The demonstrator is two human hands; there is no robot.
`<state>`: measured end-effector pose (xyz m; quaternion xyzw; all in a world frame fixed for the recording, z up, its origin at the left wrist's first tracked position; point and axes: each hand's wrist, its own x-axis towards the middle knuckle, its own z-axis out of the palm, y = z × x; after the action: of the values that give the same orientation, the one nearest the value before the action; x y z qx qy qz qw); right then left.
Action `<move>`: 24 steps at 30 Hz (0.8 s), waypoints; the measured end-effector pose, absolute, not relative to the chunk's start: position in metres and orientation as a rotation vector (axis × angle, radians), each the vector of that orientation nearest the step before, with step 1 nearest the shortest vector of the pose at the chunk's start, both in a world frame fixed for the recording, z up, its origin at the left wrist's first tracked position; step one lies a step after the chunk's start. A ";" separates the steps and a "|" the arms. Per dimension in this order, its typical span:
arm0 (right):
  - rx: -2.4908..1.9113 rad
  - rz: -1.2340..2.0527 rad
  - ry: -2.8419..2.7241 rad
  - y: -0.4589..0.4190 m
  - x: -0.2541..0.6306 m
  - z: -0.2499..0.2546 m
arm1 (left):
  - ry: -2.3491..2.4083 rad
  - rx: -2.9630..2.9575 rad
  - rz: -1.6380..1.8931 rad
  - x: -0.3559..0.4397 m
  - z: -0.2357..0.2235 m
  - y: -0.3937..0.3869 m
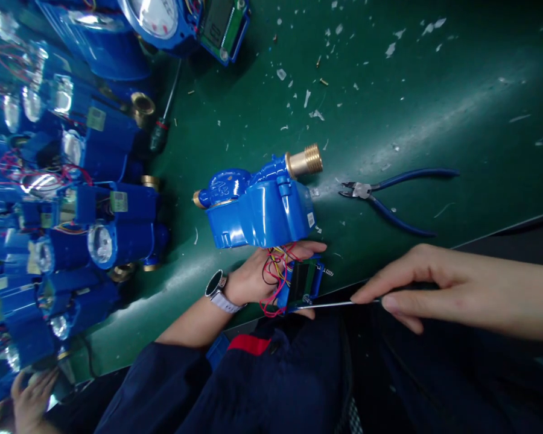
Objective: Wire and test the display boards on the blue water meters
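A blue water meter lies on its side on the green bench, its brass threaded end facing right. Red, black and yellow wires run from it to a small blue display module with a dark screen and circuit board. My left hand, wearing a watch, is closed around the module from behind and below; some of its fingers are hidden. In my right hand a screwdriver is pinched, its handle hidden by the hand. The thin shaft points left, with the tip at the module's lower corner.
Blue-handled cutting pliers lie open to the right of the meter. Many blue meters crowd the left side. Another screwdriver and a meter with a display lie farther back. Another person's hand shows at lower left. Plastic scraps litter the bench.
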<state>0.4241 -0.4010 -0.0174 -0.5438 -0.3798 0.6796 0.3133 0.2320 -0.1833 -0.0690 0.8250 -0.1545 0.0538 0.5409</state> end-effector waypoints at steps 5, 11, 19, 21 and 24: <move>-1.403 1.957 -0.949 -0.395 0.432 -0.018 | -0.396 1.996 0.102 0.234 -0.069 -0.184; -1.502 2.022 -0.902 -0.396 0.435 -0.013 | -0.420 1.951 0.119 0.234 -0.069 -0.183; -1.634 1.774 -1.028 -0.403 0.423 -0.012 | -0.387 2.001 0.136 0.238 -0.069 -0.187; -1.655 1.534 -1.124 -0.405 0.417 -0.010 | -0.388 2.004 0.122 0.238 -0.069 -0.188; -1.677 1.231 -1.295 -0.408 0.407 -0.004 | -0.381 1.998 0.091 0.237 -0.068 -0.188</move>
<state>0.4074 -0.4081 -0.0036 -0.6440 -0.4972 0.4727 0.3386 0.2372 -0.1880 -0.0682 0.8352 -0.1591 0.0380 0.5251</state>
